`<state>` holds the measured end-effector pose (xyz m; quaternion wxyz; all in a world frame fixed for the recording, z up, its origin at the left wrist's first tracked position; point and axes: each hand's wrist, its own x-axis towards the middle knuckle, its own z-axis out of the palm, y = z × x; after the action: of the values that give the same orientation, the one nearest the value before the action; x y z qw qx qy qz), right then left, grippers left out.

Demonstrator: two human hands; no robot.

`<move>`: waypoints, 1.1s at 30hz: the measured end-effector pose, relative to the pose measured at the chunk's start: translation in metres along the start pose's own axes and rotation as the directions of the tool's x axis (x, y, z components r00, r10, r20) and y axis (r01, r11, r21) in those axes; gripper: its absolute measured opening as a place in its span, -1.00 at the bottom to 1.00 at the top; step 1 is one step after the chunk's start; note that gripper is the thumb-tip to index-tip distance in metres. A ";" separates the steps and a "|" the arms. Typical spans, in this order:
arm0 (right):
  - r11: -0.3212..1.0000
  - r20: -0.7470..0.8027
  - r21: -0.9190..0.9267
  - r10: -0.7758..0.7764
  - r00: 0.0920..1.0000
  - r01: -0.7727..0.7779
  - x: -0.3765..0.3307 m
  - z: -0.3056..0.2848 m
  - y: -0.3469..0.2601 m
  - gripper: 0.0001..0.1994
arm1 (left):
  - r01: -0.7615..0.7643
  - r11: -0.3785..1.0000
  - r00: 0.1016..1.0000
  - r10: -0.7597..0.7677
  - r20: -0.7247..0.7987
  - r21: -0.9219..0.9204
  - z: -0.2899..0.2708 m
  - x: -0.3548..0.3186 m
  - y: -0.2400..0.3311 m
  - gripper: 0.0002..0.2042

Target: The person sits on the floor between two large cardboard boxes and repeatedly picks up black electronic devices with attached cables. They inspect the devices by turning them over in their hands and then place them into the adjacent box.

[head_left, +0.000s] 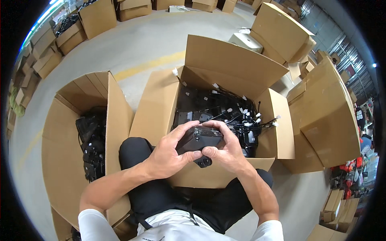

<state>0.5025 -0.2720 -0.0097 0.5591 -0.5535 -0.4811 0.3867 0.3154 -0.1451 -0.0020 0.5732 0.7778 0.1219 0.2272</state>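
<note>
Between my two hands, over the near edge of an open cardboard box, is a black plastic housing (201, 140) with a rounded lug with holes at its lower end. My left hand (169, 153) wraps its left side, thumb on the near face. On the right side my right hand (226, 149) grips it the same way, the two thumbs almost meeting. The cardboard box (229, 52) in front holds black parts (193, 98) with black cables and white connectors (246, 112). What the far fingers touch is partly hidden.
To my left stands a tall open box (64, 132) with black plastic parts (94, 148) inside. Another large box (325, 120) is at the right. Farther off are a white appliance-like case (246, 41), a tilted box (281, 30) and several boxes along the left wall. A yellow line (150, 65) crosses the floor.
</note>
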 end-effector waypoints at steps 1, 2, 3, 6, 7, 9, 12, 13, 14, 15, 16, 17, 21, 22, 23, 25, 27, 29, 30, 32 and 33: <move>1.000 0.023 0.004 -0.004 1.000 0.004 0.000 -0.001 0.001 -0.20 | -0.030 0.998 1.000 0.030 0.005 0.048 0.000 0.000 -0.001 -0.22; 0.999 0.018 0.034 -0.003 1.000 0.002 -0.001 -0.001 0.002 -0.21 | -0.037 0.998 0.999 0.036 0.005 0.059 0.001 0.000 -0.002 -0.23; 0.998 0.015 0.065 -0.001 1.000 0.000 -0.001 0.001 0.002 -0.21 | -0.043 0.997 0.999 0.043 0.004 0.071 0.002 0.000 -0.003 -0.23; 0.997 0.018 0.075 0.004 1.000 -0.005 -0.003 0.002 0.003 -0.22 | -0.056 0.998 0.998 0.056 -0.007 0.031 0.005 -0.002 -0.007 -0.29; 0.998 0.022 0.066 0.003 1.000 -0.004 -0.002 0.002 0.004 -0.22 | -0.060 0.998 0.998 0.060 -0.012 0.008 0.006 -0.002 -0.007 -0.32; 0.999 0.012 0.038 -0.031 0.999 0.031 -0.002 0.003 0.005 -0.22 | -0.101 0.994 0.995 0.101 -0.020 0.031 0.005 -0.003 -0.006 -0.33; 0.999 0.011 0.007 -0.040 0.999 0.040 -0.002 0.004 0.004 -0.21 | -0.123 0.992 0.992 0.124 -0.014 0.041 0.002 -0.002 -0.005 -0.33; 0.999 0.014 -0.002 -0.036 0.999 0.036 -0.003 0.003 0.003 -0.21 | -0.124 0.991 0.992 0.125 -0.009 0.039 0.001 -0.002 -0.004 -0.33; 0.999 0.011 0.017 -0.041 0.999 0.040 -0.003 0.004 0.004 -0.21 | -0.111 0.993 0.994 0.112 -0.006 0.042 0.001 -0.002 -0.003 -0.33; 0.998 0.008 0.034 -0.045 0.999 0.044 -0.002 0.005 0.008 -0.20 | -0.099 0.994 0.995 0.099 -0.002 0.044 0.001 -0.002 -0.002 -0.33; 0.998 0.005 0.052 -0.047 0.999 0.047 -0.003 0.006 0.011 -0.20 | -0.085 0.995 0.996 0.085 0.002 0.045 0.001 -0.002 -0.002 -0.33; 0.997 0.008 0.067 -0.035 0.999 0.035 -0.003 0.006 0.010 -0.20 | -0.077 0.996 0.997 0.077 0.008 0.053 0.000 -0.003 -0.003 -0.31; 0.995 0.014 0.102 -0.010 1.000 0.008 -0.005 0.007 0.008 -0.19 | -0.065 0.995 0.998 0.063 0.024 0.071 0.001 -0.003 -0.006 -0.26; 0.994 0.014 0.105 -0.010 1.000 0.008 -0.005 0.007 0.009 -0.19 | -0.066 0.995 0.998 0.064 0.025 0.073 0.001 -0.003 -0.006 -0.26; 0.994 0.012 0.106 -0.008 1.000 0.006 -0.005 0.008 0.009 -0.20 | -0.064 0.996 0.998 0.062 0.020 0.064 0.001 -0.003 -0.006 -0.26; 0.994 0.009 0.107 -0.003 1.000 0.002 -0.005 0.008 0.009 -0.23 | -0.060 0.997 0.998 0.059 0.010 0.043 0.001 -0.002 -0.005 -0.25; 0.989 -0.011 0.145 0.018 1.000 -0.017 -0.005 0.009 0.011 -0.26 | 0.028 1.000 0.999 -0.028 0.025 0.008 -0.004 0.001 -0.004 -0.24; 0.991 -0.041 0.132 -0.013 0.999 0.018 -0.004 0.011 0.013 -0.29 | 0.097 0.994 0.995 -0.096 0.023 -0.050 -0.007 0.002 -0.002 -0.23; 0.993 -0.062 0.101 -0.055 0.997 0.061 -0.003 0.013 0.015 -0.29 | 0.124 0.988 0.992 -0.123 0.017 -0.093 -0.007 0.003 -0.002 -0.22; 0.990 -0.081 -0.001 -0.141 0.987 0.141 -0.002 0.014 0.017 -0.30 | 0.149 0.974 0.988 -0.152 -0.004 -0.171 -0.007 0.004 -0.001 -0.22; 0.982 -0.078 -0.071 -0.182 0.980 0.177 -0.002 0.014 0.020 -0.30 | 0.149 0.967 0.988 -0.156 -0.017 -0.208 -0.005 0.004 -0.002 -0.22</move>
<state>0.4908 -0.2691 -0.0306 0.5936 -0.5410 -0.5173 0.2957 0.3161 -0.1383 -0.0019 0.6642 0.6987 0.1668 0.2068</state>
